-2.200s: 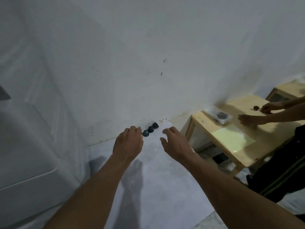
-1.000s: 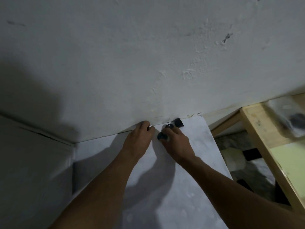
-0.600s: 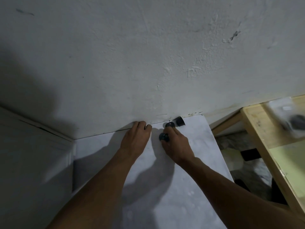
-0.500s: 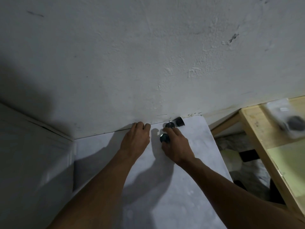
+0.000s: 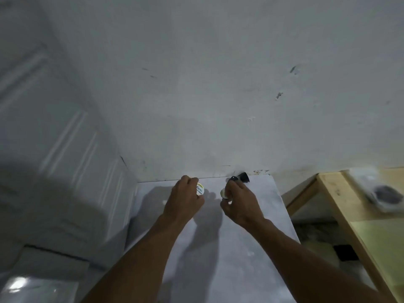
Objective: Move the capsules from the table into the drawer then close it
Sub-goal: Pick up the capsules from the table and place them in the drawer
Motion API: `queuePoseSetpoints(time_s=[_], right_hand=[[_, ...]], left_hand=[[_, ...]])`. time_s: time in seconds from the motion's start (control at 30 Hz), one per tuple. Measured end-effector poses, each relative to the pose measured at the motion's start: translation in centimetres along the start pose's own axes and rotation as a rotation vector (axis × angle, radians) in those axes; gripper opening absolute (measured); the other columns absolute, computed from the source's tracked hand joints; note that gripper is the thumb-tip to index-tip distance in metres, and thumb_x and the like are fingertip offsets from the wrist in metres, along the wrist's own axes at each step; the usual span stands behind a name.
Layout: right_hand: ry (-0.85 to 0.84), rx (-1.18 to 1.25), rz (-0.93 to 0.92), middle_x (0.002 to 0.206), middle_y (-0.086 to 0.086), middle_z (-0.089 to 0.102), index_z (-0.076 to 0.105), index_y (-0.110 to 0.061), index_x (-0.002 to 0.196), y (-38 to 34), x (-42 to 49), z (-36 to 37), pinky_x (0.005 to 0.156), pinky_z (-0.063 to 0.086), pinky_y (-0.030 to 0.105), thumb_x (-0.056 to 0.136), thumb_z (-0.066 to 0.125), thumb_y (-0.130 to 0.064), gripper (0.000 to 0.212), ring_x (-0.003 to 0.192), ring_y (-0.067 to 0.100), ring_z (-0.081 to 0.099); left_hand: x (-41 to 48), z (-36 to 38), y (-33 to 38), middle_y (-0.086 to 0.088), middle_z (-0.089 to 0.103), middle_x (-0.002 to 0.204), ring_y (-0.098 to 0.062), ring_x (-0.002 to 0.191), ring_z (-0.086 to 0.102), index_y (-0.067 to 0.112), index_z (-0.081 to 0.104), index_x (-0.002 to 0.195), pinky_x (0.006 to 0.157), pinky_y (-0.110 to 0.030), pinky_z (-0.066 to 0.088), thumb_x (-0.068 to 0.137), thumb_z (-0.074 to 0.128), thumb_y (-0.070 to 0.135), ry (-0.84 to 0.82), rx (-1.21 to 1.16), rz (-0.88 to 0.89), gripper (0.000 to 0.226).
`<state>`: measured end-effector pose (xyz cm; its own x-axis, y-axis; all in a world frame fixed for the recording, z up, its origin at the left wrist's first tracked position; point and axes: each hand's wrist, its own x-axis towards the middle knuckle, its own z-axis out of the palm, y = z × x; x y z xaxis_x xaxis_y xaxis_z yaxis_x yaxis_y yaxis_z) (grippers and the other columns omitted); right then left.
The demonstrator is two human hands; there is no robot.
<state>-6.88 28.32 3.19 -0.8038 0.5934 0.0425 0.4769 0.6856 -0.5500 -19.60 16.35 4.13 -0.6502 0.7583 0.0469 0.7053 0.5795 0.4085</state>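
My left hand (image 5: 185,199) is curled round the first capsule (image 5: 199,190). Fingers and thumb are closed on its body, so only the round white lid shows, turned toward my other hand. There is small print on that lid, too fine to read. My right hand (image 5: 240,203) grips the second capsule (image 5: 225,194) in the same way, its pale lid peeping out on the thumb side and facing left. Both hands hang just above the white table (image 5: 229,259), close to its back edge. They are near each other but apart, and their shadows fall on the tabletop beneath my wrists.

Two more capsules are down on the table. The third capsule (image 5: 234,178), dark and glossy, sits at the back edge just past my right fingertips; I cannot tell whether a finger touches it. The fourth capsule (image 5: 244,177), black, is right beside the third. It lies nearer the table's back right corner and up against the wall (image 5: 196,95) that rises from the back edge.

To the table's left stands a white panelled door (image 5: 56,138). To the table's right is a wooden bench (image 5: 334,200), and on it lies a blurred clear packet (image 5: 384,194) holding something dark.
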Motion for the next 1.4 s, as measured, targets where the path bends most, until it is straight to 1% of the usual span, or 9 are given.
queuePoseSetpoints(time_s=[0.13,0.23,0.4,0.6,0.8,0.93,1.07,1.2,1.4], right_hand=[[0.058,0.039,-0.115,0.104,0.008,0.062,0.059,-0.012,0.110,-1.5,-2.4,-1.9,0.070,0.043,0.027,0.078,0.067,-0.014,0.033,0.088,0.026,0.057],[0.036,0.063,-0.199,0.116,0.010,0.058,0.058,-0.008,0.122,-3.2,-5.0,-3.1,0.079,0.043,0.027,0.081,0.067,-0.011,0.042,0.100,0.028,0.057],[0.017,0.088,-0.343,0.116,0.009,0.056,0.056,-0.009,0.122,-6.1,-10.1,-4.1,0.078,0.040,0.023,0.079,0.069,-0.010,0.045,0.100,0.026,0.057],[-0.005,0.159,-0.468,0.116,0.006,0.056,0.056,-0.015,0.122,-11.3,-16.2,-4.2,0.081,0.047,0.027,0.082,0.071,-0.020,0.043,0.100,0.024,0.059],[-0.015,0.156,-0.564,0.121,0.006,0.056,0.051,-0.013,0.127,-17.2,-20.0,-2.4,0.081,0.034,0.018,0.084,0.068,-0.022,0.047,0.106,0.023,0.055],[-0.021,0.137,-0.591,0.115,0.007,0.056,0.055,-0.012,0.121,-21.8,-22.1,0.2,0.078,0.034,0.019,0.083,0.069,-0.019,0.041,0.101,0.024,0.055],[0.000,0.167,-0.603,0.112,0.008,0.056,0.057,-0.010,0.118,-27.1,-24.4,3.5,0.073,0.029,0.014,0.081,0.068,-0.013,0.039,0.098,0.024,0.056],[-0.020,0.190,-0.596,0.119,0.009,0.055,0.054,-0.010,0.123,-33.0,-27.4,7.2,0.083,0.038,0.020,0.083,0.067,-0.014,0.041,0.103,0.024,0.056],[-0.031,0.170,-0.553,0.119,0.009,0.054,0.054,-0.009,0.123,-38.0,-28.2,11.0,0.083,0.036,0.020,0.084,0.066,-0.012,0.041,0.101,0.023,0.055]], left_hand=[[-4.4,-2.8,1.9,-0.007,0.059,0.115,-0.022,0.103,0.058,0.012,0.058,0.123,0.084,-0.022,0.041,0.081,0.070,0.026,0.138,-0.087,-0.068,0.046],[-8.6,-4.4,3.1,-0.006,0.060,0.113,-0.021,0.102,0.058,0.012,0.061,0.120,0.085,-0.021,0.040,0.078,0.073,0.025,0.226,-0.149,-0.120,0.046],[-16.3,-7.2,3.8,-0.005,0.061,0.110,-0.021,0.099,0.060,0.015,0.065,0.115,0.083,-0.021,0.039,0.075,0.074,0.026,0.359,-0.129,-0.218,0.043],[-24.6,-10.5,2.5,-0.004,0.059,0.095,-0.018,0.092,0.055,0.013,0.064,0.098,0.067,-0.014,0.024,0.076,0.070,0.029,0.397,-0.021,-0.302,0.028],[-30.5,-13.5,-0.2,-0.005,0.060,0.097,-0.022,0.094,0.053,0.012,0.062,0.099,0.066,-0.019,0.023,0.074,0.069,0.024,0.469,0.017,-0.359,0.029],[-34.5,-15.4,-4.0,-0.006,0.062,0.100,-0.023,0.095,0.057,0.012,0.065,0.103,0.074,-0.021,0.032,0.073,0.071,0.020,0.479,0.027,-0.327,0.031],[-38.9,-18.2,-8.3,-0.006,0.056,0.108,-0.022,0.096,0.056,0.010,0.062,0.106,0.074,-0.017,0.030,0.077,0.069,0.016,0.491,0.040,-0.309,0.030],[-42.8,-21.2,-13.6,-0.007,0.053,0.117,-0.021,0.105,0.055,0.011,0.058,0.117,0.080,-0.017,0.033,0.082,0.069,0.019,0.483,0.048,-0.335,0.038],[-44.3,-24.1,-19.7,-0.007,0.053,0.113,-0.022,0.097,0.055,0.009,0.059,0.110,0.079,-0.023,0.039,0.080,0.070,0.017,0.481,0.000,-0.332,0.033]])
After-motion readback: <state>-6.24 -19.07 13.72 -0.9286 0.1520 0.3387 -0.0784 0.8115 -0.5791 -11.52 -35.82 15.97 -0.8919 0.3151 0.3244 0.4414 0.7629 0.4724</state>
